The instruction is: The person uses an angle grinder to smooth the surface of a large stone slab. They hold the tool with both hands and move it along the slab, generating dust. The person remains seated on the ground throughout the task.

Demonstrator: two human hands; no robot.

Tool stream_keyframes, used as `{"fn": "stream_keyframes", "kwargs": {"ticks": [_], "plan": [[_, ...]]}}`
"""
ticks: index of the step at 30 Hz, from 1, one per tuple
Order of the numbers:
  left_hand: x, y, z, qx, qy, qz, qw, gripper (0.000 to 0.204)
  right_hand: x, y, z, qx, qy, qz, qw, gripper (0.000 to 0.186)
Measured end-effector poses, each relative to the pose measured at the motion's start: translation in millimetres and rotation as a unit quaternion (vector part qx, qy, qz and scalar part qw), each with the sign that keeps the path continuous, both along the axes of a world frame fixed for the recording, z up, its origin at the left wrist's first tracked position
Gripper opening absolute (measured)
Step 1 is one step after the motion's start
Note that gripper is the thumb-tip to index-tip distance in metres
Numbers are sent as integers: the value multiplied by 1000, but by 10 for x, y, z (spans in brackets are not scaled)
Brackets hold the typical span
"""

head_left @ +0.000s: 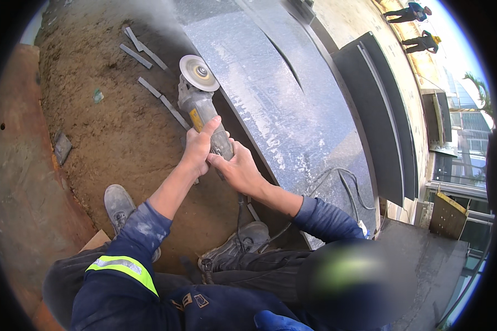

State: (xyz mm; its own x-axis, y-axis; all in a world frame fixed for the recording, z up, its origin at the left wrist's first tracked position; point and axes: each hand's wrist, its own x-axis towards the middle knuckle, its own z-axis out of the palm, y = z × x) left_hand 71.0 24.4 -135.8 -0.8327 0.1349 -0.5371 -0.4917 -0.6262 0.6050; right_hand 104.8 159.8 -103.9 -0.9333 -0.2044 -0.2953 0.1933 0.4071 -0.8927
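An angle grinder (203, 113) with a pale round disc (200, 71) lies tilted in both my hands, its disc beside the near edge of a long speckled grey stone slab (287, 121). My left hand (200, 146) is closed round the middle of the tool's body, just below a yellow label. My right hand (238, 168) wraps the rear of the body, lower and to the right. A black power cord (240, 212) hangs from the grinder, and more cord loops over the slab. Pale dust drifts at the top, left of the slab.
Grey offcut strips (135, 55) lie on brown dirt (94, 132) beside my boots (116, 204). A rusty plate (16, 165) borders the left. Dark slabs (373, 121) stand to the right. Two people (408, 14) are at the upper right. A blurred round shape (356, 281) covers the lower right.
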Motion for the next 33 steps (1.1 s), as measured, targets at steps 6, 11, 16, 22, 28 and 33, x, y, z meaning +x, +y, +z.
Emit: {"fn": "stream_keyframes", "kwargs": {"ticks": [6,11,16,22,28,33], "plan": [[-116,-48,22,14,-10,1,1000,41,-119,-54,97,-16,-42,-4,999,49],[-231,-105,-12,18,-18,-4,1000,42,-176,-172,158,-59,-64,-20,996,37],[128,15,31,5,-7,3,1000,44,132,-5,68,19,-9,-5,1000,43],[410,184,61,9,-14,17,1000,41,398,137,118,39,-25,-9,999,47],[249,120,90,12,-18,23,1000,37,264,101,14,28,4,-1,1000,44],[79,70,-6,-10,-9,-4,1000,50,97,43,27,3,15,-8,1000,42]]}}
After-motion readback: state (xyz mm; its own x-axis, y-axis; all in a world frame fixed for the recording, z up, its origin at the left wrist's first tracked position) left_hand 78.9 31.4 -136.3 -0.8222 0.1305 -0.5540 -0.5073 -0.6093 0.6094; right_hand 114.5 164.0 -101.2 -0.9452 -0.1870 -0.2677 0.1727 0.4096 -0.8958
